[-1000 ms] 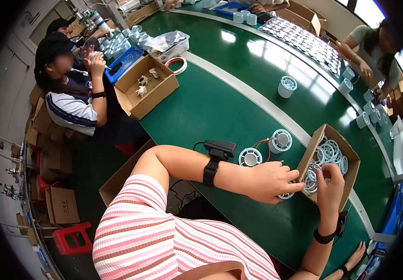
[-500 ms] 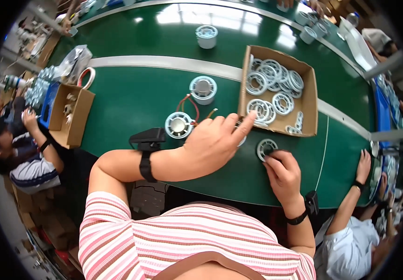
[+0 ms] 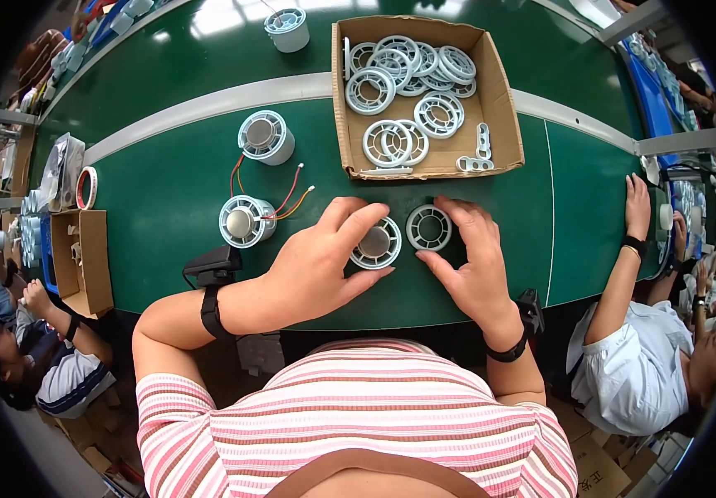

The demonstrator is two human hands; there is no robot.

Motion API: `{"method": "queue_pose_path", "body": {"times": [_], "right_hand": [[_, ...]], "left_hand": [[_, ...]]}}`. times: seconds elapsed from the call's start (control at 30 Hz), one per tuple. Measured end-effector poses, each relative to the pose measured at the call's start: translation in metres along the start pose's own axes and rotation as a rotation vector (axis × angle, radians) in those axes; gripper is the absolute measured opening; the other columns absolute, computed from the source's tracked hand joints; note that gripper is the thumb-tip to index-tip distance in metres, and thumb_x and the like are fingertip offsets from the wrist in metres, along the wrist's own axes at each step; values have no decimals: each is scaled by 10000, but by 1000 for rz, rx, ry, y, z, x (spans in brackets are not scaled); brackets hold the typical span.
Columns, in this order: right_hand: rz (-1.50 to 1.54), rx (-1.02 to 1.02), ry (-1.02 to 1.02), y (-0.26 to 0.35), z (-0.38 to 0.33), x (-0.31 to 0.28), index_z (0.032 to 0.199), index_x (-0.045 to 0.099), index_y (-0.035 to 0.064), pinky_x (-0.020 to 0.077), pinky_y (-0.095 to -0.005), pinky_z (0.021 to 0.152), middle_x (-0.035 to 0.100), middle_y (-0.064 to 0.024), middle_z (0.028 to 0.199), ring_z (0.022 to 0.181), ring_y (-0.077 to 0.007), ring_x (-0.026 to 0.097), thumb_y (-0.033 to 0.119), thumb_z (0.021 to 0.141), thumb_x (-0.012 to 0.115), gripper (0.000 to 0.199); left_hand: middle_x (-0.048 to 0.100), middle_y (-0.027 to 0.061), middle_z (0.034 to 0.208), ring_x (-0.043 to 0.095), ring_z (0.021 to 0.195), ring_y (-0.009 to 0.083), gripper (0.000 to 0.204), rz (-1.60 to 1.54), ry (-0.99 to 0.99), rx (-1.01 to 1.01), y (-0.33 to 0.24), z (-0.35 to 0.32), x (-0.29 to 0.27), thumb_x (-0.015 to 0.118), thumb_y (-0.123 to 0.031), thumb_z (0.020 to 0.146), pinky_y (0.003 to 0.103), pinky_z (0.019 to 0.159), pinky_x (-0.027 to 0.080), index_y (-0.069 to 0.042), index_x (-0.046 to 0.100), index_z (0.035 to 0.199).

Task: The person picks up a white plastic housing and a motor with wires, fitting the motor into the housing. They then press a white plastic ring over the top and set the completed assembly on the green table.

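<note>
My left hand curves its thumb and fingers around a round pale-blue housing with a silver metal disc at its centre. Just to the right, a pale-blue spoked plastic ring sits between the thumb and fingertips of my right hand. The ring and the housing are side by side with a small gap. Left of my hands lies another housing, with red and yellow wires trailing from it. Behind that stands a similar housing. My left hand covers part of the housing it holds.
An open cardboard box with many spoked rings and small link-shaped pieces stands beyond my hands. A further housing is past the pale strip. At left are a smaller carton and a tape roll. A co-worker's hand rests at right.
My left hand has come away from the box's near edge and now grips the housing. My right hand has brought the ring closer to it. The whole view has shifted.
</note>
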State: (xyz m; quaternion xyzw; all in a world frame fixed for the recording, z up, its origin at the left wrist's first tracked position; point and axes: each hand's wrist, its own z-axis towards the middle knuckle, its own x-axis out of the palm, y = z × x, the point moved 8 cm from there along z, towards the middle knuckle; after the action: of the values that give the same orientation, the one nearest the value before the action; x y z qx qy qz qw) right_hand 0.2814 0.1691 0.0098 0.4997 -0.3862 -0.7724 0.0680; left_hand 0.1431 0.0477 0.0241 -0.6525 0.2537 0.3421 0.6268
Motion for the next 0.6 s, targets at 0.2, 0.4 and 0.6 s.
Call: {"method": "queue_pose_path", "body": {"times": [0.2, 0.4, 0.6], "right_hand": [[-107, -155, 115, 5, 2, 6, 1329, 593, 37, 442, -412, 1033, 610, -134, 1335, 1216, -327, 578, 84, 711, 864, 676], [207, -34, -29, 33, 9, -12, 1323, 609, 42, 511, -387, 950, 592, -137, 1244, 1140, -303, 608, 51, 696, 859, 675], [156, -185, 61, 61, 17, 14, 1303, 629, 35, 541, -370, 903, 587, -135, 1218, 1087, -289, 625, 14, 664, 873, 684]], "left_hand": [[487, 111, 1427, 655, 1114, 187, 717, -928, 148, -366, 24, -6, 28, 673, 66, 892, 326, 915, 591, -72, 368, 1527], [460, 88, 1471, 627, 1209, 191, 746, -1226, 284, -449, 34, -5, 50, 604, 143, 888, 330, 1001, 570, -70, 347, 1555], [524, 114, 1365, 690, 1080, 189, 662, -1177, 193, -290, 35, 1, 43, 667, 60, 898, 299, 891, 604, -53, 430, 1506]]}}
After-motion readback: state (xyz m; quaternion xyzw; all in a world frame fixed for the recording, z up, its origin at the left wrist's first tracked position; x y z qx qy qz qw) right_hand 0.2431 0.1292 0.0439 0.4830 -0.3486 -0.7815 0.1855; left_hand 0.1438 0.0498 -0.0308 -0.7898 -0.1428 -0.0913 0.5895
